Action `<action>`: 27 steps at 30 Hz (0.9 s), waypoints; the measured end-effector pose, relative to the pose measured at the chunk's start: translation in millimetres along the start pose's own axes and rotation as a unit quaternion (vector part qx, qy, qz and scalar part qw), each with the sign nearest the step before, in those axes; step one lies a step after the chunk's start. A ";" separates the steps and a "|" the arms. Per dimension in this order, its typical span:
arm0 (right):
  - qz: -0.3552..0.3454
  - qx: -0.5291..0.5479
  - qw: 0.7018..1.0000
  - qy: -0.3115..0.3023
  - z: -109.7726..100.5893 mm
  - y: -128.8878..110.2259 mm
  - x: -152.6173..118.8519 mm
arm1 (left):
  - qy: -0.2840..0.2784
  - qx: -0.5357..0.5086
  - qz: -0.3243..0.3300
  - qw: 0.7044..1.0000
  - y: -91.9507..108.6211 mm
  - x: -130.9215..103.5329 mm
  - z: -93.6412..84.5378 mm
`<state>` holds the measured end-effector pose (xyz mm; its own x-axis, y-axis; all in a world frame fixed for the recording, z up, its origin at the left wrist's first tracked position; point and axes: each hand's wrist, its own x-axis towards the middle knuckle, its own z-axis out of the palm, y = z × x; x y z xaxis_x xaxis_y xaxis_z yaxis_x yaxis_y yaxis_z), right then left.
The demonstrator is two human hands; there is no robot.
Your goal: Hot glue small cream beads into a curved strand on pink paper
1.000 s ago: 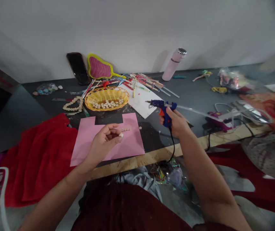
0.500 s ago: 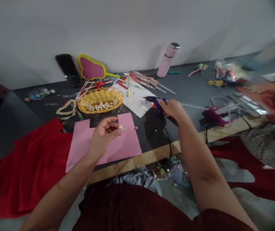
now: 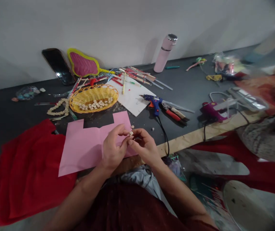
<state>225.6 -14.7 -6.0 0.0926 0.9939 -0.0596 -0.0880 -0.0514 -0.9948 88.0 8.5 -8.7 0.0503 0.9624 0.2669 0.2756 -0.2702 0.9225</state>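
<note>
My left hand (image 3: 114, 148) and my right hand (image 3: 146, 147) meet over the pink paper (image 3: 79, 150), fingertips pinched close together. Between them is a small beige nugget-like piece (image 3: 130, 133), too small to name more exactly. Both hands are closed on it. The blue hot glue gun (image 3: 155, 103) lies on the table beyond my right hand, its nozzle pointing left. Past the paper stands a yellow woven basket (image 3: 94, 91) holding several similar beige pieces (image 3: 95, 105). One more loose piece (image 3: 132, 127) lies just beyond my fingertips.
Red-handled pliers (image 3: 172, 115) lie beside the glue gun, whose black cord (image 3: 163, 130) drops over the table edge. A pink bottle (image 3: 164, 54), phone (image 3: 57, 65) and yellow-rimmed mirror shape (image 3: 84, 62) stand at the wall. Red cloth (image 3: 31, 166) covers the left. Another person sits at right.
My right hand has let go of the glue gun, which now rests on the table, and has come left to join my left hand at the small piece. The view has shifted slightly.
</note>
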 end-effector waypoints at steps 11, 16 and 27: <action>0.002 0.049 0.998 0.038 6.6 17.0 1.4 | 0.004 0.045 0.054 0.997 -3.3 -2.6 1.5; -0.100 -0.166 0.980 0.050 -23.0 13.5 9.2 | -0.065 0.157 0.106 0.980 1.4 12.9 -25.4; -0.156 -0.552 0.815 -0.089 -17.1 5.1 40.0 | -0.308 0.281 0.212 0.884 -49.8 62.0 -68.0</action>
<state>245.8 23.1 -14.9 -0.2148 0.9685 0.1259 0.8659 0.2485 -0.4341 12.1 79.8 -19.0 0.7289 0.6568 0.1935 0.5311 -0.7207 0.4455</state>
